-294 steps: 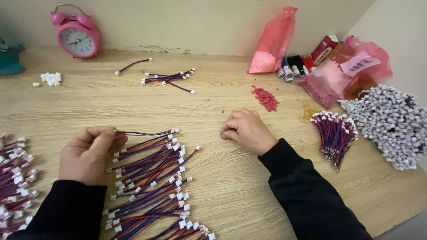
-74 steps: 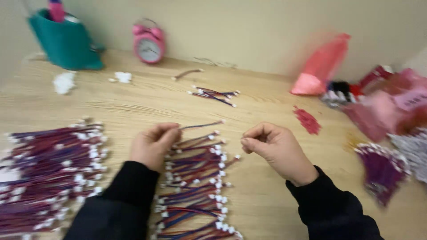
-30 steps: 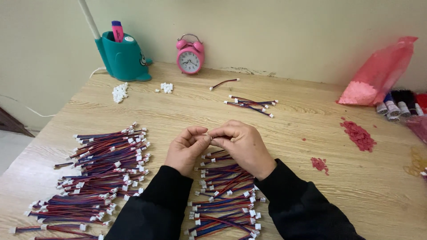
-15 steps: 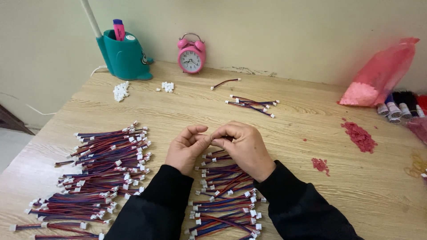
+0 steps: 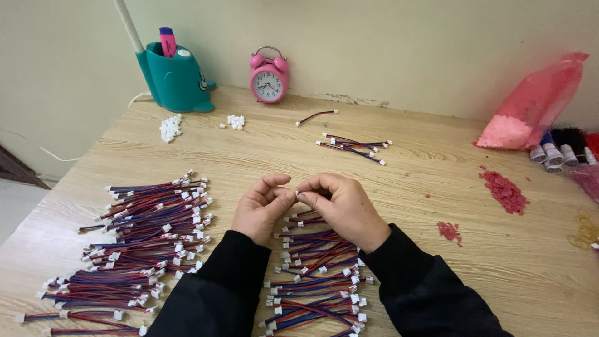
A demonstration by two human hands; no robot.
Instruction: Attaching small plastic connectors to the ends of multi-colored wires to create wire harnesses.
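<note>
- The fingers (image 5: 284, 198) of both hands meet tip to tip over the middle of the counter (image 5: 424, 181), pressed together on something very small between them; what it is cannot be told.
- The left hand (image 5: 261, 209) curls with thumb and forefinger forward; the right hand (image 5: 342, 206) arches beside it, knuckles up, the two touching at the fingertips.
- Both black sleeves (image 5: 412, 287) run back toward the near edge of the counter.
- Right under the hands lies a pile of red-and-blue wire leads (image 5: 315, 274) with white plugs, reaching to the near edge.
- A larger pile of leads (image 5: 140, 240) fills the left side, close to the left edge.
- Bare wood lies open ahead of the hands, up to a few loose leads (image 5: 352, 146).
- Along the far wall stand a teal holder (image 5: 175, 78), a pink alarm clock (image 5: 268, 78) and a pink bag (image 5: 530, 106).
</note>
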